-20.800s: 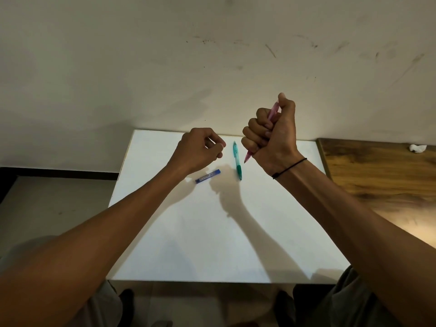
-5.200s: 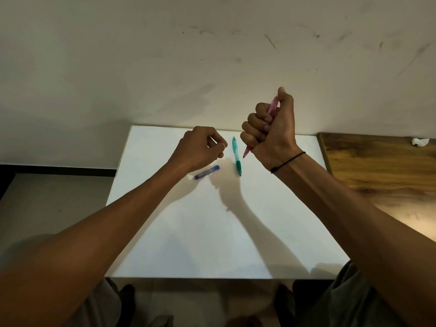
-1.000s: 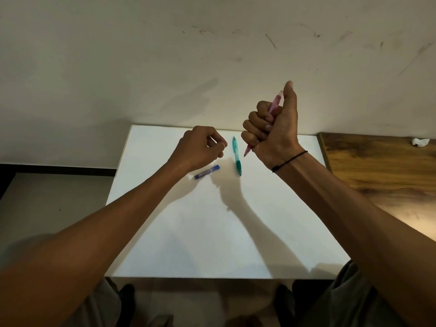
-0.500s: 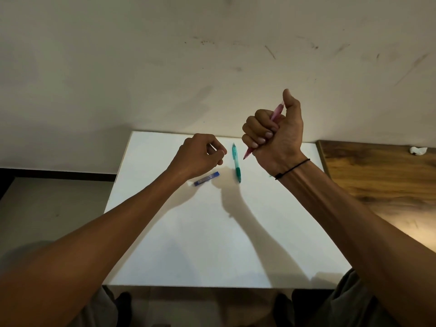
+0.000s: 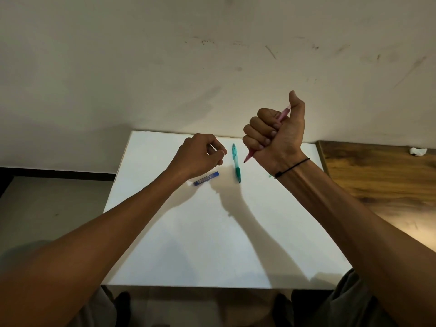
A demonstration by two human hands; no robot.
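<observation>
Pen, probably, within right hand's fingers

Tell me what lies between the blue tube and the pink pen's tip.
A green pen, lying flat on the white table, apart from both. The right hand grips the pink pen off the table. The head view shows it.

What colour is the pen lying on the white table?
The pen is teal green, with a darker green grip; the head view shows it best.

no legible text, labels or signs
</observation>
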